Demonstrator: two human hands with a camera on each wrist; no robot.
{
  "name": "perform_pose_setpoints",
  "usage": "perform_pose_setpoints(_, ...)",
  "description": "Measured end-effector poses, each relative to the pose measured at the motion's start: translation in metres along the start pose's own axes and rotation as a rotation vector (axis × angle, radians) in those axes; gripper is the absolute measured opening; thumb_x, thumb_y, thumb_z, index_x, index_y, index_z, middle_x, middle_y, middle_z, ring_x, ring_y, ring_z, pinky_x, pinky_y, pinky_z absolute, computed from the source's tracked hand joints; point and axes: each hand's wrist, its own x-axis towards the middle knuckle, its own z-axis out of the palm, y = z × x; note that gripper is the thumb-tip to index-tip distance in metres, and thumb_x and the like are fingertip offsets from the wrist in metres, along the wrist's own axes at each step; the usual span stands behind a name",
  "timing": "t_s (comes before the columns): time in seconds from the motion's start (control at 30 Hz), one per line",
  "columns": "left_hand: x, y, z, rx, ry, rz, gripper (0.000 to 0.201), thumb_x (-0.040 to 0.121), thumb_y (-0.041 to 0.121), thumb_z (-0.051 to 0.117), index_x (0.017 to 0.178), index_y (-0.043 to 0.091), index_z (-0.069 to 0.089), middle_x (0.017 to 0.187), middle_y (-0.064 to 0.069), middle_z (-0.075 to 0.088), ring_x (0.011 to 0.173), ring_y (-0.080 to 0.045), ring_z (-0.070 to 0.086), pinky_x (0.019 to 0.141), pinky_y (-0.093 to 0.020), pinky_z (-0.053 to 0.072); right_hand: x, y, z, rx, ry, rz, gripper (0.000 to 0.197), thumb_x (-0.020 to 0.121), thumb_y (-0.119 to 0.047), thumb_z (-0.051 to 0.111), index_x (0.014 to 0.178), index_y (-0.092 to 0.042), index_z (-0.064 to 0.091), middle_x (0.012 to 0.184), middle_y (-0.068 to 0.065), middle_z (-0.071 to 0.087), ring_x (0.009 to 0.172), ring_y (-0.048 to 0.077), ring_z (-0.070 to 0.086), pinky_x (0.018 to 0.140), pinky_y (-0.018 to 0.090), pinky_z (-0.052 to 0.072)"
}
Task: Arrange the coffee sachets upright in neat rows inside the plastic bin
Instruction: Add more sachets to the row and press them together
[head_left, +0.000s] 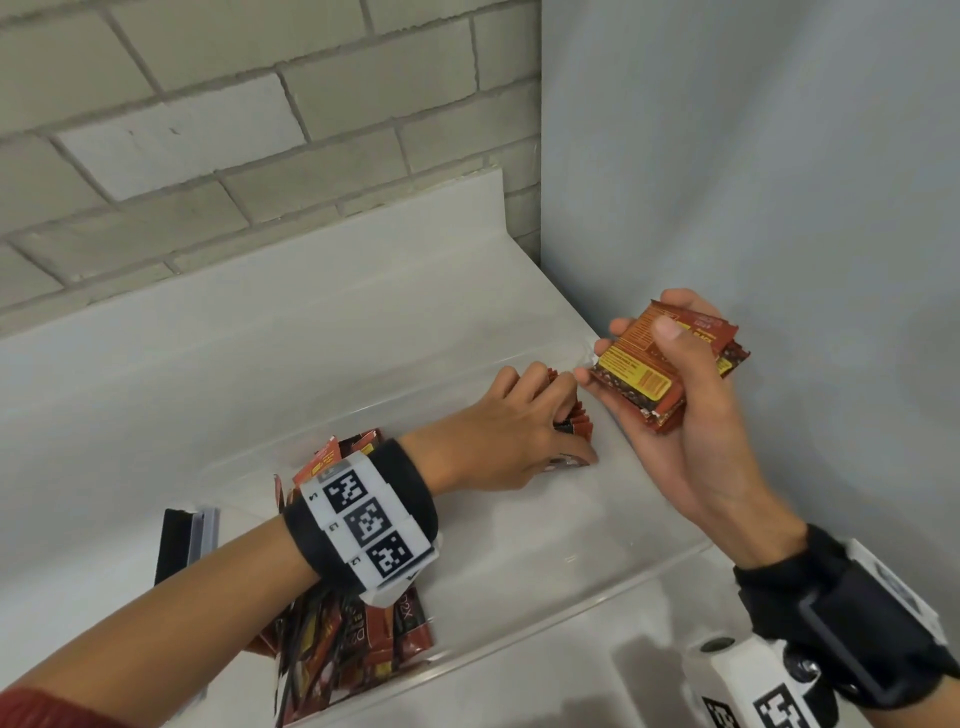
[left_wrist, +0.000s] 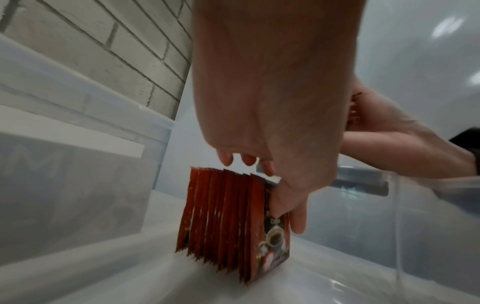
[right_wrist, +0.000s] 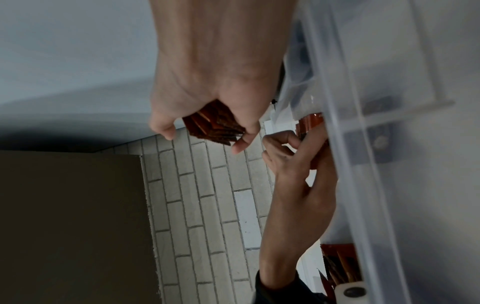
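Note:
A clear plastic bin (head_left: 597, 592) lies on a white counter. At its far right end stands a short row of red coffee sachets (left_wrist: 221, 222), upright on the floor of the bin. My left hand (head_left: 561, 410) clasps this row, fingers curled over the tops and thumb pressed on the front sachet (left_wrist: 275, 236). My right hand (head_left: 670, 364) hovers just past the bin's right end and grips a fanned stack of sachets (head_left: 631, 374), thumb on top. A loose pile of sachets (head_left: 353, 639) fills the bin's near left end, partly hidden by my left wrist.
A black and grey flat object (head_left: 184, 545) leans beside the bin's left end. A brick wall (head_left: 208, 130) rises behind the counter and a plain grey wall (head_left: 753, 182) closes the right side. Bare bin floor (head_left: 519, 535) lies between the row and the pile.

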Motion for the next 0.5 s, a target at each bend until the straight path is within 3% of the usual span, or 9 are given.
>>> perform_pose_setpoints(0.1, 0.0014, -0.0014, 0.0035, 0.023, 0.092, 0.018, 0.034, 0.081, 0.017, 0.067, 0.108, 0.038, 0.065, 0.107, -0.003, 0.028, 0.091, -0.023, 0.028, 0.069, -0.036, 0.035, -0.0008, -0.0001, 0.0000, 0.010, 0.000, 0.005, 0.059, 0.048, -0.043, 0.091, 0.099, -0.033, 0.063, 0.102, 0.005, 0.065, 0.094, 0.020, 0.067, 0.098, 0.049, 0.049)
perform_pose_setpoints(0.3, 0.0026, -0.0031, 0.0076, 0.044, 0.130, -0.004, 0.023, 0.084, 0.028, 0.066, 0.106, 0.037, 0.066, 0.106, -0.004, 0.034, 0.090, -0.023, 0.031, 0.068, -0.036, 0.038, -0.0007, 0.0001, 0.0009, 0.010, 0.013, 0.009, 0.057, 0.048, -0.043, 0.091, 0.098, -0.033, 0.064, 0.102, 0.005, 0.065, 0.094, 0.020, 0.068, 0.098, 0.049, 0.049)
perform_pose_setpoints(0.43, 0.0021, -0.0014, 0.0025, -0.017, 0.127, 0.001, 0.030, 0.089, 0.036, 0.040, 0.106, 0.037, 0.066, 0.108, -0.002, 0.028, 0.091, -0.022, 0.029, 0.071, -0.037, 0.038, -0.0008, -0.0010, 0.0012, 0.077, -0.017, 0.040, 0.048, 0.059, -0.034, 0.086, 0.100, -0.029, 0.062, 0.098, 0.006, 0.064, 0.091, 0.022, 0.066, 0.098, 0.049, 0.046)
perform_pose_setpoints(0.5, 0.0013, -0.0016, 0.0012, -0.049, 0.129, 0.001, 0.035, 0.090, 0.039, 0.034, 0.106, 0.039, 0.066, 0.108, -0.002, 0.030, 0.091, -0.021, 0.029, 0.072, -0.037, 0.039, -0.0023, -0.0020, 0.0013, 0.084, -0.023, 0.060, 0.032, 0.074, -0.026, 0.070, 0.103, -0.025, 0.057, 0.096, 0.006, 0.063, 0.089, 0.022, 0.066, 0.099, 0.050, 0.045)
